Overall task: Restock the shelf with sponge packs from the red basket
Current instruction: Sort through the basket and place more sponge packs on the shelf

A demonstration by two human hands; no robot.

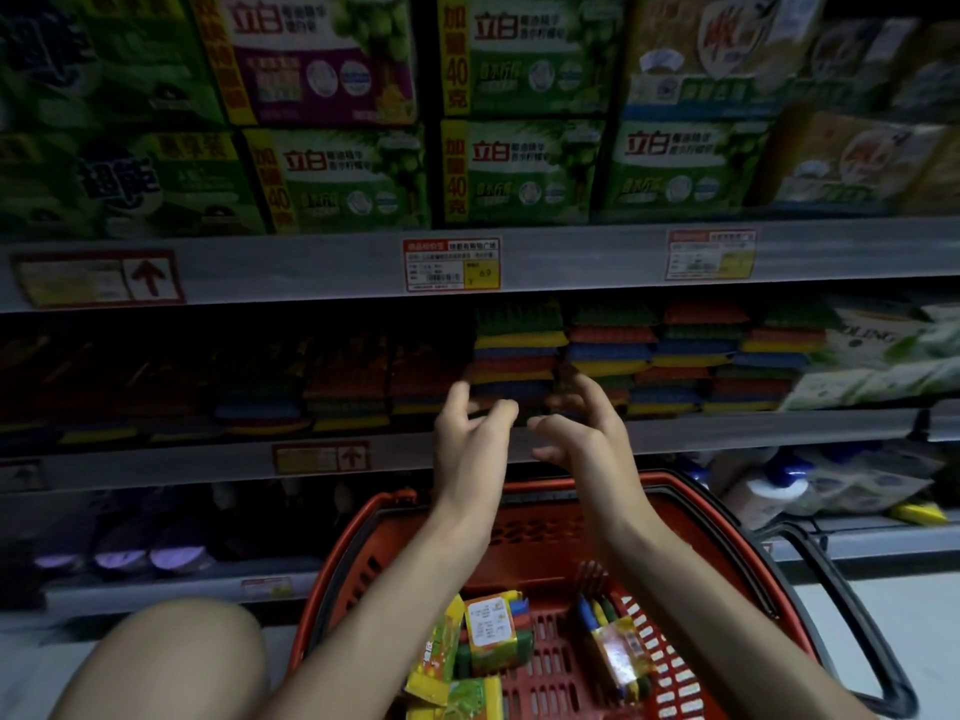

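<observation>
Step in hand, squaring sponge packs point(519, 350) on shelf point(727, 431): left hand point(470, 439) and right hand point(582, 433) loosely curled, apparently empty (fingertips blurred); best push stack flush before revisiting red basket point(332, 579).

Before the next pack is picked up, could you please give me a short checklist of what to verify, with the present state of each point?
1. Left hand free: ok, fingers loosely curled, holding nothing.
2. Right hand free: ok, likewise holding nothing.
3. Sponge packs left in the red basket: ok, several lie there.
4. Basket within reach: ok, it sits directly below both forearms.
5. Room on the shelf: cannot tell. The sponge stacks rise close to the shelf above, and the left part is too dark.
6. Stack in front of the hands tidy: cannot tell, blurred.
</observation>
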